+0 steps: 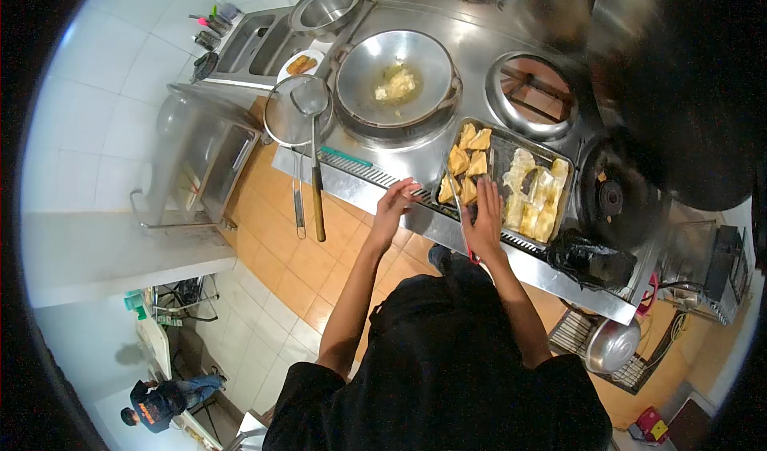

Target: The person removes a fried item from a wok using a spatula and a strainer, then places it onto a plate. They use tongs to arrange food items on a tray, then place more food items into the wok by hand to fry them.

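Note:
My left hand (395, 205) is over the stove's front edge, fingers loosely bent and apart, holding nothing. Over the front of a dark tray (497, 141) is my right hand (484, 221), its fingers stretched out. Metal tongs (455, 189) with a red handle end run along the thumb side of this hand; a grip on them does not show. The tray's left side bears several golden fried triangular pieces (458, 160). Several pale, flat, oblong pieces (537, 194) fill its right side. Behind my hands, a wok (435, 59) contains oil and a pale yellow frying piece (395, 87).
Left of the wok lie a round strainer (276, 115) and a wooden-handled skimmer (317, 187), handles jutting past the counter. A plate of fried food (301, 64) and a metal bowl (326, 7) stand near the sink. A black bag (591, 259) sits right. Another person (156, 405) stands far off.

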{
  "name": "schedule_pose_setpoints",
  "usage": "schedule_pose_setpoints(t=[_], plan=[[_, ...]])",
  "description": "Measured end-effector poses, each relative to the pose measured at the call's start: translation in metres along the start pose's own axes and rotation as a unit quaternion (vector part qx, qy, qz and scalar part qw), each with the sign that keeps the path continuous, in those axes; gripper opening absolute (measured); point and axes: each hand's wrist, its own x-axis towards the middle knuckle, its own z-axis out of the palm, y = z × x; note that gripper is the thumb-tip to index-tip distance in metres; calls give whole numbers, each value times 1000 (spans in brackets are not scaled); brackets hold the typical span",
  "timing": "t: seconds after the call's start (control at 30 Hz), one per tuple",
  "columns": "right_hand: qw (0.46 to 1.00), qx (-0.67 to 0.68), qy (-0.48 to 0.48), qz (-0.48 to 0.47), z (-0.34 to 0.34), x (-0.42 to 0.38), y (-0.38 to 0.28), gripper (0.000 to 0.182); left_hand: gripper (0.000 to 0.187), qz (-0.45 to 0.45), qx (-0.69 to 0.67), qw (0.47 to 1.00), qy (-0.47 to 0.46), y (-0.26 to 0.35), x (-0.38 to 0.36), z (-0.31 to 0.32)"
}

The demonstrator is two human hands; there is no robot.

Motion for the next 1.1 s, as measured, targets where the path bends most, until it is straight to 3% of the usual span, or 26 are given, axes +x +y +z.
schedule_pose_setpoints(t=[0.1,0.17,0.3,0.37,0.57,0.63,0.9,1.03,1.07,1.1], plan=[[999,-41,-30,-15,6,-33,8,71,36,10,26,999,31,-15,-11,-5],[998,-42,-33,-25,5,-52,10,71,35,73,103,992,22,-39,-18,-5],[996,-44,-36,-67,1,-68,8,72,32,123,124,984,36,-58,-45,13],[996,-43,-57,-63,3,-80,11,73,34,61,86,994,31,-57,-73,25],[996,-20,-61,-60,-1,-99,13,73,33,21,68,997,42,-80,-109,6],[997,-8,-60,-55,-1,-102,14,72,32,6,60,995,74,-78,-107,0],[999,4,-33,-34,-15,-74,5,68,32,29,46,997,46,-43,-46,5],[998,34,0,-52,-16,-43,3,53,32,40,38,996,63,-33,-12,-8],[994,85,51,-37,-13,-34,-1,32,31,33,48,995,80,-32,-6,-13],[995,83,46,-40,-12,-26,-2,32,31,25,57,993,99,-33,0,-19]])
